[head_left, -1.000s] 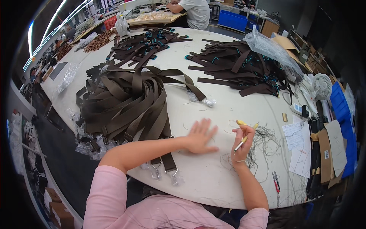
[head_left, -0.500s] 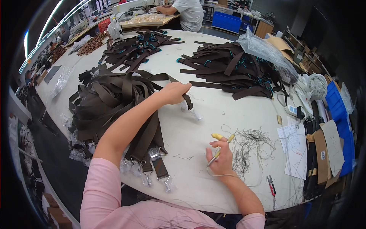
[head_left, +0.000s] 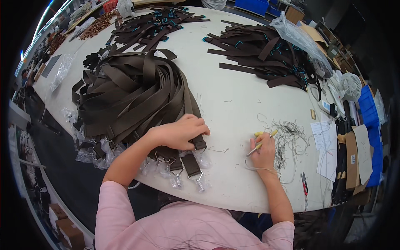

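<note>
My left hand (head_left: 182,132) is closed over a dark brown webbing strap (head_left: 200,144) at the near right edge of a big heap of webbing straps (head_left: 133,89). Its fingertips partly hide the strap's end. Metal hooks (head_left: 176,179) in clear plastic wrap hang from strap ends just below this hand. To the right, my right hand (head_left: 264,155) grips a slim pen-shaped tool (head_left: 255,149) with a metal shaft and yellow parts, its tip pointing down and left. A yellow cover sits on one finger. Loose dark threads (head_left: 287,139) lie beside this hand.
Two piles of brown straps with teal-edged parts, a left pile (head_left: 154,27) and a right pile (head_left: 266,54), lie across the white table (head_left: 233,100). Red-handled snips (head_left: 305,185), paper sheets (head_left: 325,146) and a small white fan (head_left: 351,86) are on the right.
My left hand has come down and nearer with the strap, which now lies along the heap's right side. The right hand still holds the tool. The view has tilted downward.
</note>
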`<action>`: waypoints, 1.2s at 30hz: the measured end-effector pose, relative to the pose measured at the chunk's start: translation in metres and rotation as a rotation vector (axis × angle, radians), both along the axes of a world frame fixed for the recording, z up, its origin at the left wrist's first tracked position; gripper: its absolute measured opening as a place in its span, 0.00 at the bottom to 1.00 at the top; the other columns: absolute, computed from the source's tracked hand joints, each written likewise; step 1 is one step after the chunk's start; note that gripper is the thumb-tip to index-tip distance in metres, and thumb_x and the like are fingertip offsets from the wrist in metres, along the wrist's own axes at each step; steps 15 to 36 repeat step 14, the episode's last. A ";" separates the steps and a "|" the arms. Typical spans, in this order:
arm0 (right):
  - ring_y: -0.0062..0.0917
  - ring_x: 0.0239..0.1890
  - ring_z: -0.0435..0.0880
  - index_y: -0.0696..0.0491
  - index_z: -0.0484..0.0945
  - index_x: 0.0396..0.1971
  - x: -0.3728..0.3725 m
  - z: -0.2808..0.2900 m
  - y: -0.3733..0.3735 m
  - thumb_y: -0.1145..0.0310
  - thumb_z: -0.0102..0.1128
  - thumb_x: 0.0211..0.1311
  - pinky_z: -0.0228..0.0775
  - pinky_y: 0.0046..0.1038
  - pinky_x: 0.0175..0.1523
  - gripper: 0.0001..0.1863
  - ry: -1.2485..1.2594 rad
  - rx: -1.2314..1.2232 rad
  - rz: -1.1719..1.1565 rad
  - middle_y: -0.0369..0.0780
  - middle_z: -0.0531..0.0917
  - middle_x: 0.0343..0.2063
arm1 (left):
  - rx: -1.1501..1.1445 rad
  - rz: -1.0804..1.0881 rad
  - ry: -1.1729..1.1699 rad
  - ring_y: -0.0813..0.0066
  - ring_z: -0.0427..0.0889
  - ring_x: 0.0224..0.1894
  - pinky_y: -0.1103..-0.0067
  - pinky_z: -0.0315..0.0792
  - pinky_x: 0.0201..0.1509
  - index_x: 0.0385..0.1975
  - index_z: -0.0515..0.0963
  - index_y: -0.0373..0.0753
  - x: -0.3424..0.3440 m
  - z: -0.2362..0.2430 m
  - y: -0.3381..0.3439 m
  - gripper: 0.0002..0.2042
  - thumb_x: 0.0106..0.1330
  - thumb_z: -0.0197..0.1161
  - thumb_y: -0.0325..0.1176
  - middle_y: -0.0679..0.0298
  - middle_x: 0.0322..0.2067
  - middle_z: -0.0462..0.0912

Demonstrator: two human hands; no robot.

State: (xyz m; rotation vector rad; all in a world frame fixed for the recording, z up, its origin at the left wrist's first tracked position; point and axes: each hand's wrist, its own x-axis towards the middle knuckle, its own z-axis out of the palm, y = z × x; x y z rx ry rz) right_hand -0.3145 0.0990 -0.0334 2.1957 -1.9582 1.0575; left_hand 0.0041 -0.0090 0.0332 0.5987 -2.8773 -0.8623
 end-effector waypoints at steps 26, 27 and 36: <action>0.42 0.38 0.75 0.54 0.69 0.35 0.037 -0.014 -0.055 0.72 0.74 0.52 0.71 0.39 0.45 0.18 0.038 0.053 -0.027 0.44 0.78 0.35 | -0.217 0.139 -0.031 0.64 0.76 0.54 0.63 0.57 0.74 0.51 0.70 0.42 0.012 0.015 0.001 0.29 0.45 0.70 0.24 0.59 0.43 0.77; 0.42 0.38 0.75 0.54 0.69 0.35 0.037 -0.014 -0.055 0.72 0.74 0.52 0.71 0.39 0.45 0.18 0.038 0.053 -0.027 0.44 0.78 0.35 | -0.217 0.139 -0.031 0.64 0.76 0.54 0.63 0.57 0.74 0.51 0.70 0.42 0.012 0.015 0.001 0.29 0.45 0.70 0.24 0.59 0.43 0.77; 0.42 0.38 0.75 0.54 0.69 0.35 0.037 -0.014 -0.055 0.72 0.74 0.52 0.71 0.39 0.45 0.18 0.038 0.053 -0.027 0.44 0.78 0.35 | -0.217 0.139 -0.031 0.64 0.76 0.54 0.63 0.57 0.74 0.51 0.70 0.42 0.012 0.015 0.001 0.29 0.45 0.70 0.24 0.59 0.43 0.77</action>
